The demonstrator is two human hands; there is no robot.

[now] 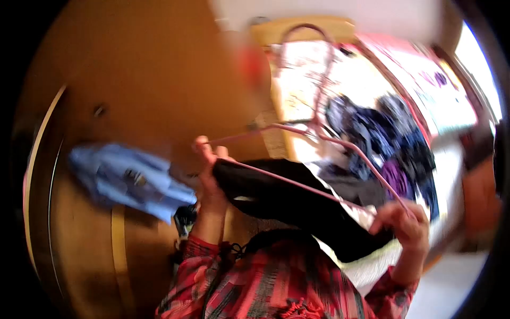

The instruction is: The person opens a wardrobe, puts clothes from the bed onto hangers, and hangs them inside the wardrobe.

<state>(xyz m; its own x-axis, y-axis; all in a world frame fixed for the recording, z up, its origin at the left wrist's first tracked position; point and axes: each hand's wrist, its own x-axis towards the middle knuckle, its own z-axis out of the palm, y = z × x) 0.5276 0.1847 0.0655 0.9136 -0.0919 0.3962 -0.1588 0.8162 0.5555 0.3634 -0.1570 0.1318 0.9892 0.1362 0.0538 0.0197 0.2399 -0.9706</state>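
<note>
A pink clothes hanger is held up in front of my body, its hook pointing away from me. A black garment hangs along its lower bar, sagging towards my checked red shirt; I cannot tell what kind of garment it is. My left hand is closed at the hanger's left corner, beside the garment's end. At the other corner, the fingers of my right hand pinch the hanger close to the garment's other end.
A bed lies beyond the hanger, with a heap of dark clothes on it. On the left are a brown wooden wardrobe and a blue shirt. A window brightens the far right. Much is blurred.
</note>
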